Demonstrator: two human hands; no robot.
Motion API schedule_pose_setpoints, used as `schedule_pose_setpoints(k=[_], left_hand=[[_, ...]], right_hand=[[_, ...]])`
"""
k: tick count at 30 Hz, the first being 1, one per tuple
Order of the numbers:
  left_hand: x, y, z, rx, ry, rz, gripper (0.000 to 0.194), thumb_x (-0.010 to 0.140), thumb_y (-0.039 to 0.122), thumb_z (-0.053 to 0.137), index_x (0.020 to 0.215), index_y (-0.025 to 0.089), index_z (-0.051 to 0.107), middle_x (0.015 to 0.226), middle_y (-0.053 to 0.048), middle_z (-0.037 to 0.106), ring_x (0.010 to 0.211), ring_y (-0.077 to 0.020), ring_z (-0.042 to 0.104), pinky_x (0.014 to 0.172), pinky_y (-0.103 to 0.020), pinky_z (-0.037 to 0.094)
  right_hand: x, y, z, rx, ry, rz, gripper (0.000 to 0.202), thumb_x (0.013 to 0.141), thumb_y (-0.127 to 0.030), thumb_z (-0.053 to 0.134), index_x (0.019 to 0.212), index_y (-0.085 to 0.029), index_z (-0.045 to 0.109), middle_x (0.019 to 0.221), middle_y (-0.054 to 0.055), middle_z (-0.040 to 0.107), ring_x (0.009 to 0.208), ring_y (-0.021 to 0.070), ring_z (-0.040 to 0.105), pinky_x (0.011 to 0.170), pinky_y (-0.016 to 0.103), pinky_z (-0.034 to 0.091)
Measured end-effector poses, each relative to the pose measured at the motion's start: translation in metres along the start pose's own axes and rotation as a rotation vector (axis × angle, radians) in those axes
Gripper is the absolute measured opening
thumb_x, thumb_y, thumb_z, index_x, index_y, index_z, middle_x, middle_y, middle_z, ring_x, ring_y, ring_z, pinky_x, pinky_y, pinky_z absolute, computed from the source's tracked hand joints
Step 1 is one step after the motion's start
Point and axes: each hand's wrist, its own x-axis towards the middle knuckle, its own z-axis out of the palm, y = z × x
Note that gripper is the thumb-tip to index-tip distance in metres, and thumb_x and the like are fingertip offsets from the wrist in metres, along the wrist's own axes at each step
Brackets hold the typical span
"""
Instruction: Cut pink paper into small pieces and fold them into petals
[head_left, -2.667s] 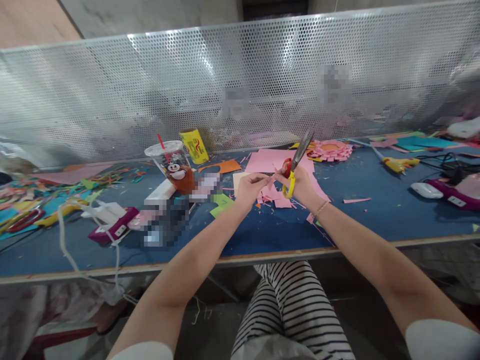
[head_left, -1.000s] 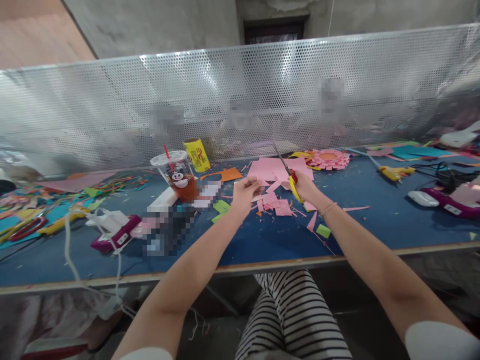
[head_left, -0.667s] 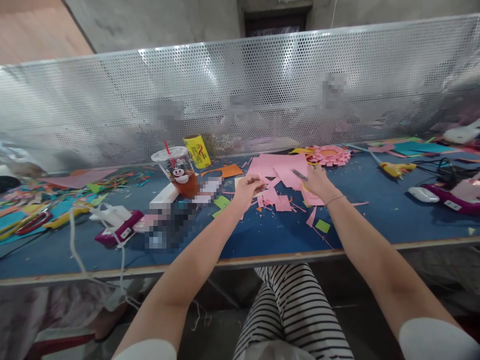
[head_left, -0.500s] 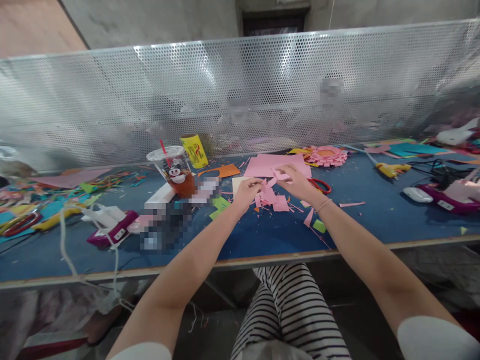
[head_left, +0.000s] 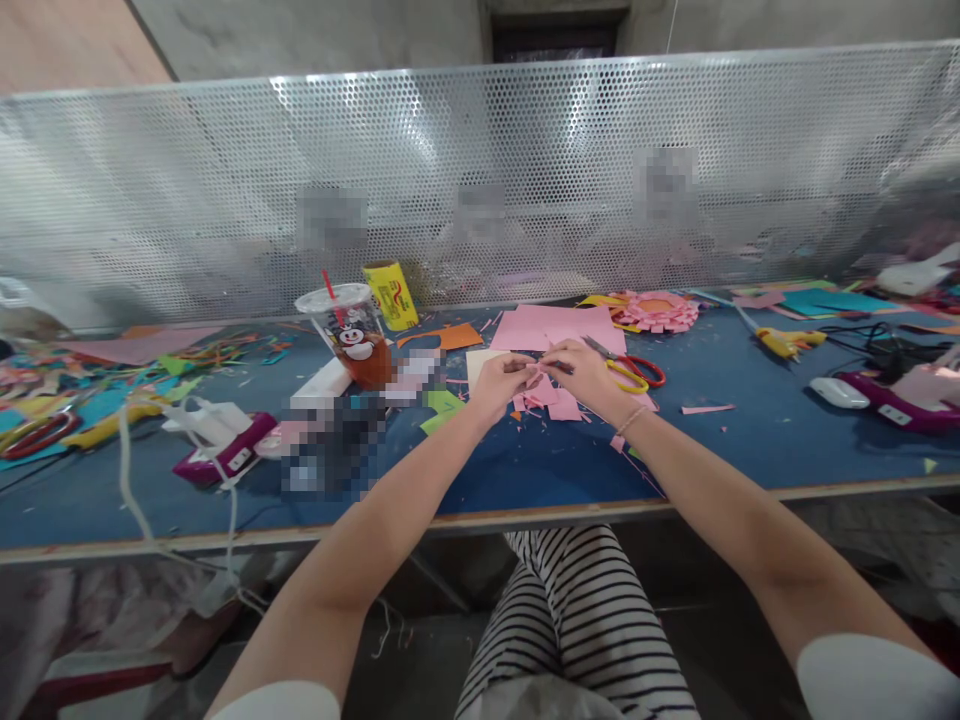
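Both hands meet over a small heap of cut pink paper on the blue table. My left hand (head_left: 498, 384) is closed, its fingertips pinching a small pink paper piece (head_left: 534, 378). From the other side my right hand (head_left: 583, 372) pinches at the same piece, its fingers partly hiding it. Beneath them lie loose pink paper scraps (head_left: 562, 406). Scissors with red and yellow handles (head_left: 634, 374) rest just right of my right hand. Behind the hands is a large pink sheet (head_left: 551, 326), and a cream sheet (head_left: 477, 366) shows beside my left hand.
A plastic cup of brown drink (head_left: 360, 345) and a yellow roll (head_left: 391, 296) stand left. A fringed pink paper ring (head_left: 660, 311) lies at the back. Yellow glue gun (head_left: 784, 342) and purple power strip (head_left: 889, 400) are right; another purple strip (head_left: 232, 450) and cords are left.
My hands have come together, and my right hand has moved slightly down onto the pink piece. More of the scissors, including the yellow handle, shows beside my right hand.
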Motion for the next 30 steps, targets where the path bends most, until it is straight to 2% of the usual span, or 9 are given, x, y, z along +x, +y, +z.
schedule_pose_setpoints(k=[6,12,18,26,30], left_hand=[[0.000,0.004,-0.003,0.097,0.057,0.033,0.030,0.050,0.028,0.076,0.073,0.013,0.064,0.065,-0.002,0.062,0.059,-0.0089,0.055,0.061,-0.025,0.045],[-0.001,0.005,0.000,0.058,0.038,-0.006,0.025,0.051,0.022,0.074,0.072,0.013,0.063,0.063,-0.001,0.061,0.057,-0.0087,0.055,0.065,-0.027,0.047],[-0.002,0.004,0.003,0.023,0.055,0.021,0.021,0.054,0.020,0.072,0.070,0.012,0.060,0.064,-0.002,0.062,0.060,-0.0099,0.057,0.070,-0.030,0.048],[-0.004,0.007,0.003,-0.019,0.062,0.004,0.024,0.053,0.022,0.073,0.072,0.012,0.061,0.066,-0.003,0.062,0.060,-0.0096,0.057,0.068,-0.029,0.049],[-0.004,0.006,0.003,0.022,0.065,0.028,0.020,0.056,0.025,0.071,0.069,0.012,0.062,0.063,-0.002,0.061,0.059,-0.0093,0.056,0.064,-0.026,0.047]], right_hand=[[-0.002,-0.002,0.001,-0.006,0.019,-0.015,0.010,0.079,-0.021,0.054,0.081,-0.022,0.064,0.085,0.006,0.062,0.082,0.0171,0.056,0.073,0.032,0.049],[-0.003,-0.004,0.000,-0.021,0.035,-0.011,0.011,0.078,-0.015,0.052,0.079,-0.020,0.062,0.082,0.005,0.058,0.077,0.0158,0.054,0.065,0.029,0.048],[-0.005,-0.005,0.002,-0.038,0.050,-0.021,0.012,0.077,-0.014,0.049,0.078,-0.020,0.060,0.081,0.005,0.057,0.078,0.0163,0.054,0.066,0.030,0.047],[-0.003,-0.010,-0.002,0.001,0.081,-0.054,0.013,0.080,-0.021,0.052,0.080,-0.023,0.065,0.086,0.006,0.064,0.084,0.0184,0.058,0.080,0.036,0.047],[-0.002,-0.013,-0.003,0.042,0.076,-0.012,0.011,0.078,-0.026,0.056,0.077,-0.022,0.066,0.081,0.006,0.065,0.079,0.0181,0.059,0.074,0.034,0.048]])
